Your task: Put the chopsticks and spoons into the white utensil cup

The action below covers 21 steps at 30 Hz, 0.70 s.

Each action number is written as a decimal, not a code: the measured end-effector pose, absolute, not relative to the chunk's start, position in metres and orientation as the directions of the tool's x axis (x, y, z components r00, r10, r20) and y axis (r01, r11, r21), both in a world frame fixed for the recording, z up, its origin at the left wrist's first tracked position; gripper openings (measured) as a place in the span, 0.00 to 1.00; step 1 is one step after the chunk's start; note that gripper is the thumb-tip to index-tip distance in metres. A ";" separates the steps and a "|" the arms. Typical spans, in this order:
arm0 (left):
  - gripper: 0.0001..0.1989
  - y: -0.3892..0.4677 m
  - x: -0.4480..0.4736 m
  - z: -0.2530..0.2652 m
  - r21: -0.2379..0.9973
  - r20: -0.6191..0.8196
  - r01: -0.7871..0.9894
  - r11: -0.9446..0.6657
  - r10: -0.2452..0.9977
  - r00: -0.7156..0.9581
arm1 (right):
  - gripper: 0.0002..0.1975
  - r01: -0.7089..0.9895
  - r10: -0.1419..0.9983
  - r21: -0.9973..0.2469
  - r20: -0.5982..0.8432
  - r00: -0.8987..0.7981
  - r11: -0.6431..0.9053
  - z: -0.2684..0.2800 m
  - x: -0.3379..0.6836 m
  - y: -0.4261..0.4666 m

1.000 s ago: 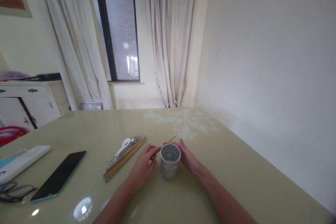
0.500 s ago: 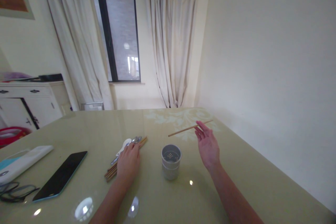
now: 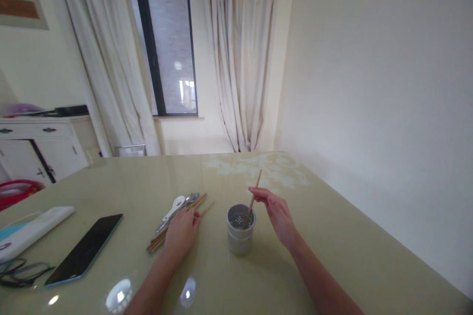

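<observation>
My right hand (image 3: 276, 214) pinches a wooden chopstick (image 3: 257, 180) near its middle. The lower end of that chopstick is inside the grey utensil holder (image 3: 241, 243), which has small holes in its bottom; the stick leans up to the right. My left hand (image 3: 182, 232) lies over a bundle of chopsticks (image 3: 155, 243), fingers closed around a single chopstick (image 3: 207, 207) whose tip sticks out past them. Beside the bundle are a white spoon (image 3: 174, 206) with a blue mark and metal spoons (image 3: 192, 197). My left hand hides part of the bundle.
To the left a dark phone or tablet (image 3: 86, 248) lies on the glossy green table (image 3: 236, 290), next to a white device (image 3: 37, 230) and a dark cable (image 3: 25, 273). A wall (image 3: 388, 108) runs along the table's right side.
My right hand moved left and tipped its chopstick from nearly level to upright, its end now in the holder. My left hand has drawn one chopstick slightly away from the bundle.
</observation>
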<state>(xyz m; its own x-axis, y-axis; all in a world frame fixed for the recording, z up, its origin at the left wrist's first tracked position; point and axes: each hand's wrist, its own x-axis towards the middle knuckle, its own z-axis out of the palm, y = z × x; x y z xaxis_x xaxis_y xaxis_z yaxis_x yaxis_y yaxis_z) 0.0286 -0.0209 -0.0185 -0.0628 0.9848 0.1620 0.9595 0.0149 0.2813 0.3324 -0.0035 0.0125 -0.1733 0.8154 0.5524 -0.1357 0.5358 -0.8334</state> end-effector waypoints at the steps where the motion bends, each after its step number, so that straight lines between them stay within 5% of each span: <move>1: 0.11 -0.021 0.031 -0.018 0.309 0.169 0.951 -0.030 0.985 -0.024 | 0.24 -0.111 0.809 -0.833 0.553 -0.199 0.542 0.013 0.332 -0.005; 8: 0.10 -0.022 0.039 -0.024 0.427 0.208 0.886 -0.182 0.973 0.100 | 0.26 -0.049 0.806 -0.835 0.543 -0.236 0.548 0.012 0.331 -0.005; 21: 0.07 -0.021 0.035 -0.028 0.457 0.214 0.873 -0.173 0.974 0.081 | 0.27 -0.040 0.814 -0.851 0.514 -0.270 0.524 0.009 0.326 -0.005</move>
<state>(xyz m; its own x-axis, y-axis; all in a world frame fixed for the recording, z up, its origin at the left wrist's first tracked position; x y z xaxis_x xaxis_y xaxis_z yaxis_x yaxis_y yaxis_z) 0.0348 -0.0208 -0.0276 0.0809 0.9736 0.2136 0.8725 -0.1727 0.4570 0.3260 -0.0053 0.0094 -0.2705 0.8142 0.5137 -0.0398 0.5237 -0.8510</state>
